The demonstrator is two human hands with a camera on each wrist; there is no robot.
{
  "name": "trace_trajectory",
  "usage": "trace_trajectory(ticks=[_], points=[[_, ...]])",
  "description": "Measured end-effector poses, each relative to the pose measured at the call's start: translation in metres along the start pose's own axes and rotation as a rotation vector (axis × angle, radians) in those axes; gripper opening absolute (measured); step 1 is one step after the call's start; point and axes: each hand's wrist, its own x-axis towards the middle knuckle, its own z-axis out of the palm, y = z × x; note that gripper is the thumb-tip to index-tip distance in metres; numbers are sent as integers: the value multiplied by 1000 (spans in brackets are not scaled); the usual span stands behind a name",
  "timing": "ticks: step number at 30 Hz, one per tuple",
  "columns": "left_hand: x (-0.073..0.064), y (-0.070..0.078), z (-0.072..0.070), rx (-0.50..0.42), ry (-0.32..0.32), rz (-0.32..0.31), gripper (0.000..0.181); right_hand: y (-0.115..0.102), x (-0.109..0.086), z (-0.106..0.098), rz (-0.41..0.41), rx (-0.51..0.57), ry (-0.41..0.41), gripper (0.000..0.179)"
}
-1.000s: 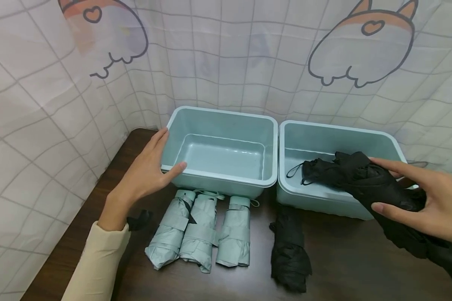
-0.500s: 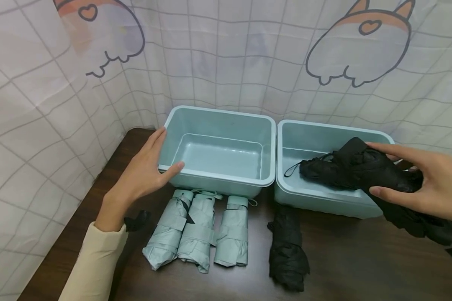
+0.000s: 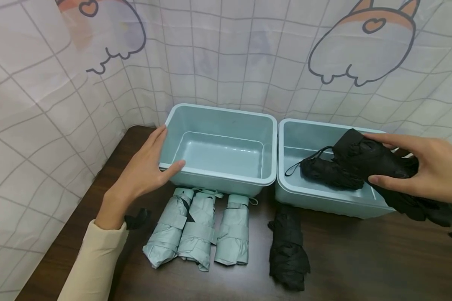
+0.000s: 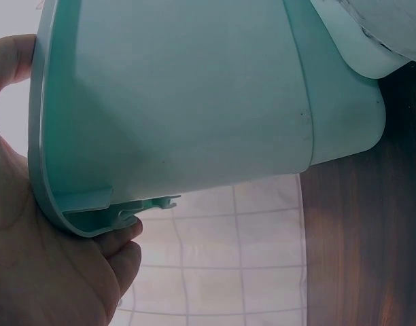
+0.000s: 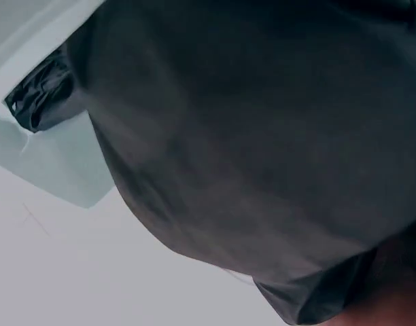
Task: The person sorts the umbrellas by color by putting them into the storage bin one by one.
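**Right hand holds black bundle (image 3: 388,161) over right bin (image 3: 324,204)**

The right hand (image 3: 433,167) grips the bundle, thumb on its near side and fingers on its far side; the bundle slants across the bin's near rim, its tail end outside. It hides much of the bin's right half. Inside, a second black bundle (image 3: 327,173) with a cord loop lies partly behind it; whether they touch cannot be told.

The left hand (image 3: 141,163) grips a corner of the left bin (image 3: 226,165), thumb over the near rim, fingers along the side.

In front of the left bin, three pale green bundles (image 3: 197,234) lie side by side on the dark table (image 3: 365,259). A third black bundle (image 3: 289,255) lies before the right bin. Behind both bins hangs a checked curtain (image 3: 237,54).
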Motion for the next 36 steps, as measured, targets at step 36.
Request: trace_trajectory(ticks=[36], points=[[-1,2,-1,7,-4,-5,100,10,53,-11,-99,-45,-247,88]])
